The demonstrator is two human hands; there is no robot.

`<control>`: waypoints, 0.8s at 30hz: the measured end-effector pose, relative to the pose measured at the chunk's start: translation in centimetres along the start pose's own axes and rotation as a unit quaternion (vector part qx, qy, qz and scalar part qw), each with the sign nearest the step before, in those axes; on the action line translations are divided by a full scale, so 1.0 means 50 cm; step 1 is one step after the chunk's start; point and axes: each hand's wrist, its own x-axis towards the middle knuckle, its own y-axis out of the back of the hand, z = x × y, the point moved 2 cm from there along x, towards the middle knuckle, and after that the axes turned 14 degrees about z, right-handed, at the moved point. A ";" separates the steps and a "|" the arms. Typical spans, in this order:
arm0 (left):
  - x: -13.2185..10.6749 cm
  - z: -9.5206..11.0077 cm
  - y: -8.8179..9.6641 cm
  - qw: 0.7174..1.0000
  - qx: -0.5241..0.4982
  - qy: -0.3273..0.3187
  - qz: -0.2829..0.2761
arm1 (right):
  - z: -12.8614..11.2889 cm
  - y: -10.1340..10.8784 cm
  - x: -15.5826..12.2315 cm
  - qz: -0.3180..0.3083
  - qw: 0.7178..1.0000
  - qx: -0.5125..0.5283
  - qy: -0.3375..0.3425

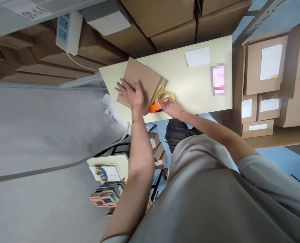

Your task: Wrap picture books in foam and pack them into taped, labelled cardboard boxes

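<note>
A flat brown cardboard box [143, 77] lies on the pale yellow table [190, 84], near its front left corner. My left hand [131, 94] rests on the box's top with fingers spread and flat. My right hand [171, 107] grips an orange tape dispenser [157, 106] with a roll of clear yellowish tape [165, 94], held against the box's right side.
A white label sheet [197, 56] and a pink item [218, 80] lie farther back on the table. Stacked cardboard boxes [263, 67] fill shelves to the right and behind. A power strip [69, 32] hangs at the upper left. Books [107, 184] sit on a low stand below.
</note>
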 end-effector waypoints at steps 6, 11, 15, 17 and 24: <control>-0.056 0.022 -0.061 0.996 0.028 -0.047 0.076 | -0.020 -0.014 -0.031 0.019 0.997 0.055 -0.040; -0.049 0.008 -0.057 0.988 0.093 -0.053 0.107 | 0.047 -0.006 -0.152 -0.013 0.994 0.094 -0.045; -0.050 0.010 -0.057 0.989 0.084 -0.059 0.102 | 0.200 0.015 -0.236 0.000 0.991 0.050 -0.123; -0.053 0.014 -0.057 0.989 0.088 -0.063 0.099 | 0.282 0.031 -0.238 0.018 0.988 0.001 -0.154; -0.063 0.028 -0.049 0.996 0.023 -0.061 0.053 | 0.371 0.024 -0.067 0.066 0.985 -0.065 -0.149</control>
